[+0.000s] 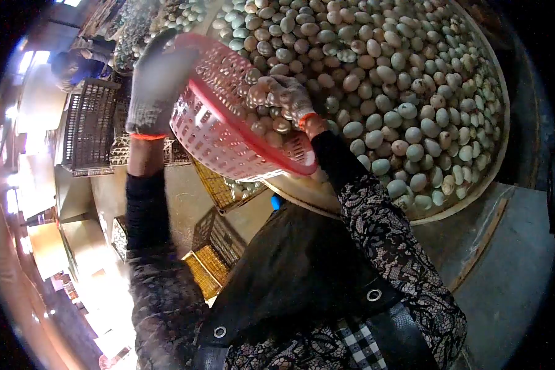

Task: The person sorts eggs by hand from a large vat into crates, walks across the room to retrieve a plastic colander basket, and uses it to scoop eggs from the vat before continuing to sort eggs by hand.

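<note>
My left hand (159, 83), in a pale knitted glove with an orange cuff, grips the rim of a pink perforated plastic basket (213, 132). The basket is tilted, its mouth facing the large pile of eggs (382, 74). Several eggs (268, 123) lie inside it. My right hand (290, 97), gloved the same way, is at the basket's mouth with its fingers curled over eggs. Its fingertips are partly hidden among them. The pile of pale green, white and brownish eggs fills a wide round container (456, 206) in front of me.
Dark plastic crates (89, 123) are stacked at the left, with a person (77, 65) behind them. A yellow crate (219, 185) holding eggs stands below the pink basket. Another yellow crate (206, 271) sits lower on the floor. My dark apron (290, 259) is close to the container's rim.
</note>
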`<control>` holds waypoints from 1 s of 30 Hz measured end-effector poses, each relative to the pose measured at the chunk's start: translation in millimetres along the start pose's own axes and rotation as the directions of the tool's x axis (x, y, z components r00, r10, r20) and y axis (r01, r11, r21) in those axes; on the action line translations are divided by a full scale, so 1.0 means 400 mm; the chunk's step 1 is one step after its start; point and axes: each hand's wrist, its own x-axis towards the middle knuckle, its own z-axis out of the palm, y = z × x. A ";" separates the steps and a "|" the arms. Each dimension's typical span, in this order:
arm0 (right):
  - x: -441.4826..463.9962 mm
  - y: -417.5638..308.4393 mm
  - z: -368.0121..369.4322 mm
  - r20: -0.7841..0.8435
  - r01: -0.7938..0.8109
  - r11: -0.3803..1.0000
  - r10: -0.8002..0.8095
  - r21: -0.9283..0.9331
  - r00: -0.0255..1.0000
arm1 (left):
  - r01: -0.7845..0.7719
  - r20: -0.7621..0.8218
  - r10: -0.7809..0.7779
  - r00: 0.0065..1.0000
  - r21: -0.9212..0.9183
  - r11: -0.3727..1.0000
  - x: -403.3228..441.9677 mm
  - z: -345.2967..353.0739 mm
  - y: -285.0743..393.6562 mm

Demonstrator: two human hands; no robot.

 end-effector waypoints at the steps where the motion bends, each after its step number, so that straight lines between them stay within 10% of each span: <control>1: 0.011 0.009 0.002 0.026 0.101 0.991 -0.099 -0.085 0.995 | 0.122 0.087 -0.116 0.989 -0.062 0.991 0.003 -0.016 -0.003; 4: 0.041 0.073 0.010 0.084 0.390 0.884 -0.381 -0.258 0.921 | 0.392 0.270 -0.366 0.890 -0.044 0.919 0.052 -0.086 -0.030; 9: -0.042 -0.035 0.058 -0.045 0.208 0.755 -0.300 -0.621 0.953 | 0.623 0.396 -0.721 0.569 0.365 0.692 0.092 -0.092 0.086; 14: -0.026 0.028 0.067 0.005 0.251 0.610 -0.376 -0.752 0.927 | 0.652 0.344 -0.696 0.630 0.252 0.715 0.075 -0.096 0.044; 15: -0.027 0.042 0.069 0.050 0.297 0.859 -0.304 -0.418 0.951 | 0.693 0.275 -0.725 0.631 0.222 0.686 0.052 -0.110 0.026; 17: -0.010 0.054 0.076 0.188 0.324 0.346 -0.374 -0.880 0.908 | 0.675 0.280 -0.726 0.629 0.266 0.688 0.039 -0.183 -0.095; 20: -0.059 -0.068 0.115 0.051 0.121 0.569 -0.139 -0.814 0.989 | 0.739 0.390 -0.635 0.667 -0.237 0.631 -0.017 -0.166 -0.082; 24: 0.026 0.025 0.094 0.324 0.438 0.319 -0.353 -0.840 0.878 | 0.629 0.373 -0.545 0.751 -0.156 0.761 -0.051 -0.230 -0.203; 26: 0.033 -0.032 0.026 0.478 0.020 0.976 0.089 -0.218 0.874 | 0.637 0.417 -0.524 0.743 -0.200 0.744 -0.045 -0.209 -0.157; 29: -0.036 -0.092 -0.010 0.294 0.352 0.765 -0.221 -0.539 0.930 | 0.630 0.439 -0.494 0.751 -0.250 0.736 -0.048 -0.176 -0.099; 30: -0.012 -0.059 -0.037 0.261 0.468 0.457 -0.445 -0.756 0.857 | 0.618 0.441 -0.478 0.760 -0.262 0.741 -0.052 -0.174 -0.092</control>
